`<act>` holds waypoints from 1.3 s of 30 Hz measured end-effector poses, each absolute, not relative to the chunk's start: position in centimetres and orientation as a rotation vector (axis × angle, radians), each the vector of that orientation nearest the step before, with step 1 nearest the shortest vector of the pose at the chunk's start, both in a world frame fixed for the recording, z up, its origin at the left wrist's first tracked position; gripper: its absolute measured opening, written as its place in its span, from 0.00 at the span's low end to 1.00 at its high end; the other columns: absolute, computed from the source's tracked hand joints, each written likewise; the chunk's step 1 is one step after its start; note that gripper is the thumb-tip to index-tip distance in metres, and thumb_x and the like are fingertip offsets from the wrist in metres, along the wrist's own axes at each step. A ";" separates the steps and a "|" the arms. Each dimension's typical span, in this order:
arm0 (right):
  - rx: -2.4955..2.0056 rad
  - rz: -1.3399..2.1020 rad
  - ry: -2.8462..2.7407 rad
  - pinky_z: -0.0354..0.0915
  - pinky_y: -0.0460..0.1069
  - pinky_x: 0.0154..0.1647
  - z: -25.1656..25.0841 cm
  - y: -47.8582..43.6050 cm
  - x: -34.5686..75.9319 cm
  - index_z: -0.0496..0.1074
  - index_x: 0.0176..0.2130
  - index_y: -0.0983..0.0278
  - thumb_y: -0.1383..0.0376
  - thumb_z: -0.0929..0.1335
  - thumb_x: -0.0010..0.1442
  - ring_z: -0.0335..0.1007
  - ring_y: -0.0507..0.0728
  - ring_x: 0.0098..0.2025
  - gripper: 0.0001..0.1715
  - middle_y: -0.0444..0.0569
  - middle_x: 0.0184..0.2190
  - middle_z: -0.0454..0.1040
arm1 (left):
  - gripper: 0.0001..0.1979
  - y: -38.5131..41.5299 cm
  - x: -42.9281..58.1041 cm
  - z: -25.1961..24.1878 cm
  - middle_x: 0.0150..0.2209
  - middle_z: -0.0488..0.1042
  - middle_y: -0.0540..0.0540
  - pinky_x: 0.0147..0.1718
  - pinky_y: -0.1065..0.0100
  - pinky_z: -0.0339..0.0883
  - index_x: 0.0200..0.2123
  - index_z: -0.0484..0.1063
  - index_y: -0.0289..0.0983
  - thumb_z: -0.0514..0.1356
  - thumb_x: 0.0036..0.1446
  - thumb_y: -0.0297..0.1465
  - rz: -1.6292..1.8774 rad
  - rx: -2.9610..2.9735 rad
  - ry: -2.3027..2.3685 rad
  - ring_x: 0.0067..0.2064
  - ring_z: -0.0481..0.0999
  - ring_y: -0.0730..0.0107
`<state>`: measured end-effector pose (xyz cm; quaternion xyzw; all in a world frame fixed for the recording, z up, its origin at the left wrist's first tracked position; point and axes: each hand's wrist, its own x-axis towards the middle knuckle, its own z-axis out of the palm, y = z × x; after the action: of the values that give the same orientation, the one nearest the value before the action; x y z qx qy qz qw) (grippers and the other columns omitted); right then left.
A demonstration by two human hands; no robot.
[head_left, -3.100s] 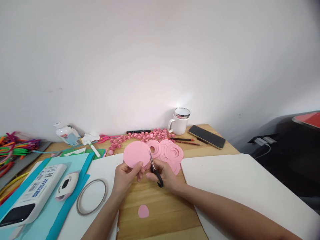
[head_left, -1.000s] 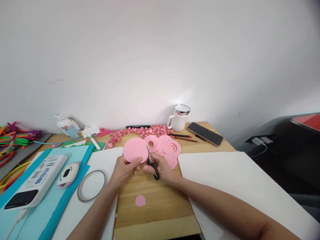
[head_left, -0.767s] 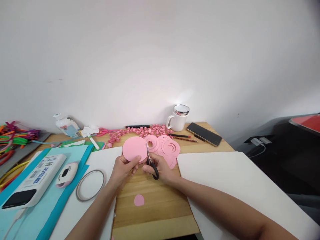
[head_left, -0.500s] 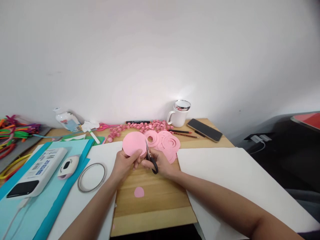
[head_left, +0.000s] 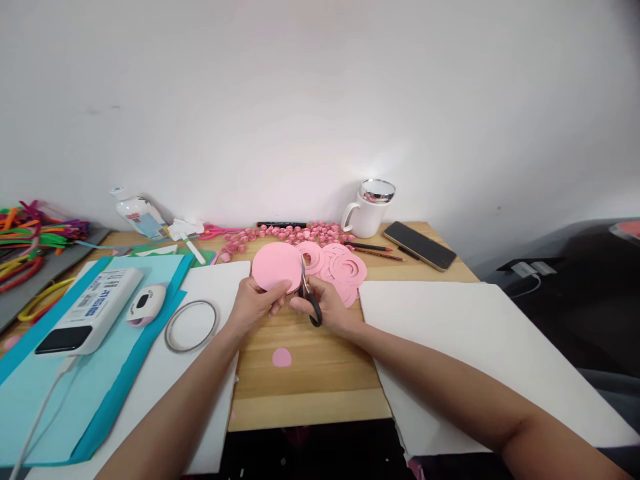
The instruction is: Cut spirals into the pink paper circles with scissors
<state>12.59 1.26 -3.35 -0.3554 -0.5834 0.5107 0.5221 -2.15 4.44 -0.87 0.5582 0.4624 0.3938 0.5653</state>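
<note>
A round pink paper disc (head_left: 276,264) is pinched at its lower edge in my left hand (head_left: 257,300), thumb on top. My right hand (head_left: 327,307) has its fingers in the handles of black-handled scissors (head_left: 314,308), and their blades meet the disc's right edge. Just behind my right hand lies a pile of pink paper spirals (head_left: 345,268). On the wood nearer to me rests a small pink paper circle (head_left: 281,357). Several small pink rolled paper buds (head_left: 320,233) are spread along the back.
A white mug (head_left: 370,210), a phone (head_left: 420,245) and pencils (head_left: 375,247) stand or lie at the back right. At left are a tape roll (head_left: 169,332), a power bank (head_left: 95,310), blue paper (head_left: 115,400) and a white bottle (head_left: 140,215). White board (head_left: 450,360) covers the right.
The whole view has shifted, so the table sits slightly higher and further right. Both hands keep their hold, with the scissors still at the disc's right edge.
</note>
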 end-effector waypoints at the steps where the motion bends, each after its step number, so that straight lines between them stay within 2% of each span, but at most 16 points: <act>1: -0.869 1.214 -1.403 0.55 0.46 0.24 -3.4 1.2 12.6 0.63 0.28 0.63 0.51 0.70 0.48 0.57 0.50 0.23 0.20 0.39 0.19 0.62 | 0.16 4.4 -2.2 -0.8 0.10 0.62 0.53 0.12 0.74 0.47 0.12 0.64 0.34 0.64 0.41 0.35 0.930 1.312 1.090 0.13 0.56 0.81; 4: -0.921 1.202 -1.405 0.54 0.45 0.21 -3.7 1.2 12.7 0.64 0.28 0.64 0.52 0.70 0.48 0.55 0.49 0.20 0.19 0.37 0.17 0.59 | 0.16 4.4 -2.2 -0.6 0.10 0.62 0.54 0.12 0.75 0.46 0.12 0.64 0.34 0.65 0.40 0.35 0.937 1.299 1.099 0.13 0.56 0.82; 7: -0.920 1.228 -1.390 0.55 0.45 0.21 -4.0 1.2 12.7 0.65 0.30 0.65 0.53 0.70 0.49 0.57 0.49 0.19 0.19 0.38 0.17 0.61 | 0.15 4.5 -2.3 -0.5 0.10 0.62 0.54 0.12 0.75 0.46 0.12 0.64 0.33 0.65 0.40 0.33 0.934 1.287 1.090 0.13 0.56 0.82; 11: -0.911 1.268 -1.354 0.57 0.45 0.23 -4.3 1.4 12.6 0.65 0.31 0.65 0.53 0.70 0.48 0.61 0.50 0.20 0.19 0.39 0.18 0.65 | 0.15 4.6 -2.2 -0.8 0.11 0.64 0.53 0.12 0.75 0.47 0.12 0.65 0.34 0.64 0.43 0.34 0.955 1.255 1.057 0.13 0.57 0.82; 15: -0.879 1.292 -1.343 0.56 0.45 0.22 -4.3 1.4 12.4 0.64 0.31 0.64 0.52 0.71 0.47 0.59 0.49 0.20 0.20 0.39 0.19 0.64 | 0.15 4.5 -2.1 -1.2 0.13 0.68 0.51 0.10 0.75 0.49 0.16 0.68 0.33 0.62 0.46 0.37 0.947 1.226 1.011 0.13 0.60 0.80; 24: -0.885 1.192 -1.370 0.55 0.45 0.24 -3.7 1.2 12.5 0.61 0.28 0.63 0.51 0.71 0.46 0.56 0.50 0.24 0.22 0.40 0.22 0.62 | 0.16 4.5 -2.3 -1.1 0.09 0.62 0.54 0.11 0.76 0.47 0.11 0.64 0.33 0.66 0.41 0.33 0.958 1.275 1.080 0.12 0.56 0.83; 31: -0.916 1.188 -1.361 0.52 0.45 0.23 -3.6 1.0 12.5 0.61 0.27 0.63 0.51 0.71 0.46 0.52 0.49 0.23 0.21 0.39 0.21 0.59 | 0.16 4.7 -2.6 -1.4 0.10 0.61 0.54 0.13 0.75 0.46 0.11 0.64 0.34 0.65 0.40 0.34 0.925 1.317 1.077 0.13 0.56 0.82; 39: -0.937 1.217 -1.359 0.51 0.44 0.21 -3.9 1.0 12.5 0.64 0.31 0.64 0.54 0.71 0.48 0.52 0.48 0.21 0.18 0.39 0.20 0.61 | 0.18 4.6 -2.5 -0.8 0.09 0.58 0.56 0.16 0.74 0.47 0.10 0.62 0.34 0.64 0.42 0.34 0.937 1.310 1.066 0.14 0.53 0.83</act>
<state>12.52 1.00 -3.94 -0.3908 -0.5665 0.5072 0.5188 -2.50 4.59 -0.80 0.5576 0.4540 0.3991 0.5688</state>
